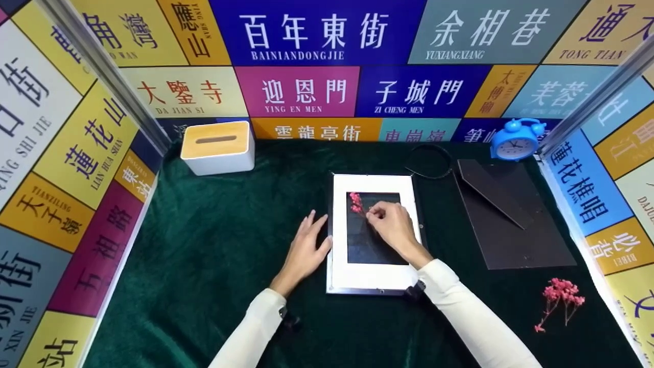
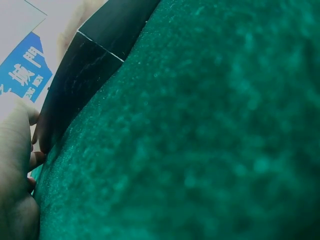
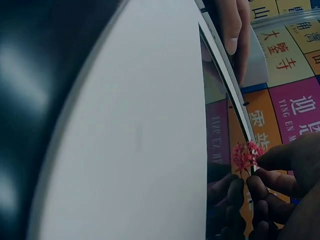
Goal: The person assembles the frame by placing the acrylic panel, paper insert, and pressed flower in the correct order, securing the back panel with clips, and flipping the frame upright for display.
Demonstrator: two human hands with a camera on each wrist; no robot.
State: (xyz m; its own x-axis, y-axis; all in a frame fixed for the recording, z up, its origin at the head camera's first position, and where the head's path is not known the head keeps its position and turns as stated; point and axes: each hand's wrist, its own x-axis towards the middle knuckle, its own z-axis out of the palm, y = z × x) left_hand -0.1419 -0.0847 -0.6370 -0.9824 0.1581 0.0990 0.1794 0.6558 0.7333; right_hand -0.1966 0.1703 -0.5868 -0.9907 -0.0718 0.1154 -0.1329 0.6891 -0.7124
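Observation:
A picture frame with a white mat (image 1: 375, 278) lies flat, its dark glassy window (image 1: 368, 245) in the middle. Over the window's upper left, my right hand (image 1: 393, 225) pinches the thin stem of a small pink-red flower sprig (image 1: 355, 203) between thumb and fingers. The right wrist view has the flower head (image 3: 246, 156) close over the glass, with the fingers mirrored below. My left hand (image 1: 305, 250) rests beside the frame's left edge, fingers extended and thumb at the rim. In the left wrist view, its fingertips (image 2: 36, 159) are at the dark frame side (image 2: 75, 75).
Right of the frame lies a dark backing board (image 1: 503, 235) with its stand leg. A second flower bunch (image 1: 562, 294) is at the lower right. Behind stand a tissue box (image 1: 219, 153), a blue alarm clock (image 1: 516, 140) and a dark ring (image 1: 429, 177). Green cloth (image 1: 214, 245) covers the table.

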